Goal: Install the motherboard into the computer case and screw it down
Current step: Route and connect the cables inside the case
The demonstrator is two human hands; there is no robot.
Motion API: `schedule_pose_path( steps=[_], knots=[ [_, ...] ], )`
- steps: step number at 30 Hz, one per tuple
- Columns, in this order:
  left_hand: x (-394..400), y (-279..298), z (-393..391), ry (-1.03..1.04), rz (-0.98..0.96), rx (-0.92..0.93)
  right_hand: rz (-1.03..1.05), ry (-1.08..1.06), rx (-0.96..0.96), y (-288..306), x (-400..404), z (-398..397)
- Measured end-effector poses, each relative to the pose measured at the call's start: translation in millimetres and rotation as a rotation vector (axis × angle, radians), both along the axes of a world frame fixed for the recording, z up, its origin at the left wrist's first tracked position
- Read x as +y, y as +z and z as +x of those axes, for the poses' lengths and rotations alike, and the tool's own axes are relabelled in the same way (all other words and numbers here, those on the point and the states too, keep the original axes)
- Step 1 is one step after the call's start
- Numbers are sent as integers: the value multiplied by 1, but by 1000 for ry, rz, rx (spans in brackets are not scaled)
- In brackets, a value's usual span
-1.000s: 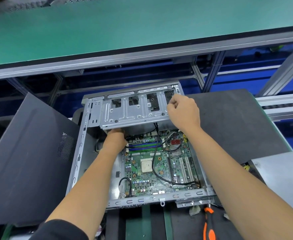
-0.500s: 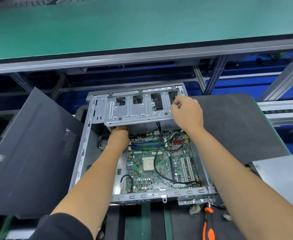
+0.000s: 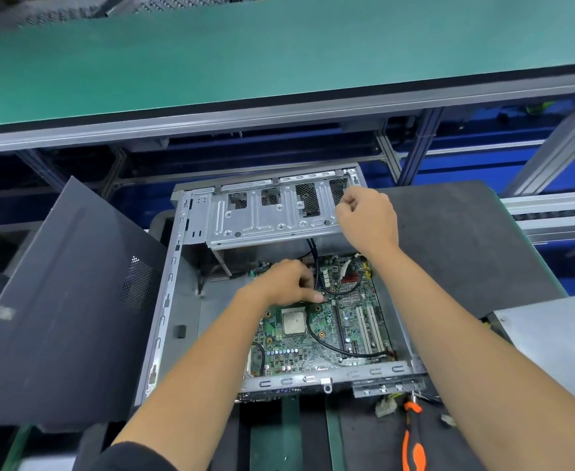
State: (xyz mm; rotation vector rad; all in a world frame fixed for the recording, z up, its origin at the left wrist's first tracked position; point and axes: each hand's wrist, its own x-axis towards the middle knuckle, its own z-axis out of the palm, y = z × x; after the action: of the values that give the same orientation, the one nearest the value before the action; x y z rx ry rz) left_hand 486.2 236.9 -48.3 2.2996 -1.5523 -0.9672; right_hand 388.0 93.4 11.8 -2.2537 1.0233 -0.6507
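drive cage [image 3: 265, 219] overhangs motherboard [image 3: 316, 334] rear | black cable [image 3: 333, 346] crosses board

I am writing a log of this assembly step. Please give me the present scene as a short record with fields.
case: open grey metal computer case lying flat on a dark mat
board: green motherboard inside the case
left hand: left hand over the board's far part, fingers curled at the black cable
right hand: right hand grips the right end of the silver metal drive cage
tool: orange-and-black handled tool on the mat, untouched
screws: none visible
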Motion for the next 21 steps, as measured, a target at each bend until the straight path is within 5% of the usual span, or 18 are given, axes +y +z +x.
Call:
schedule_pose_path(
  steps=[3,8,21],
  knots=[
    [9,1,6,-50,14,49,12,-4,-13,1,0,0],
    [16,6,23,202,-172,90,26,-23,-21,1,0,1],
    [28,5,31,209,-57,181,63,-42,-53,0,-2,2]
  ],
)
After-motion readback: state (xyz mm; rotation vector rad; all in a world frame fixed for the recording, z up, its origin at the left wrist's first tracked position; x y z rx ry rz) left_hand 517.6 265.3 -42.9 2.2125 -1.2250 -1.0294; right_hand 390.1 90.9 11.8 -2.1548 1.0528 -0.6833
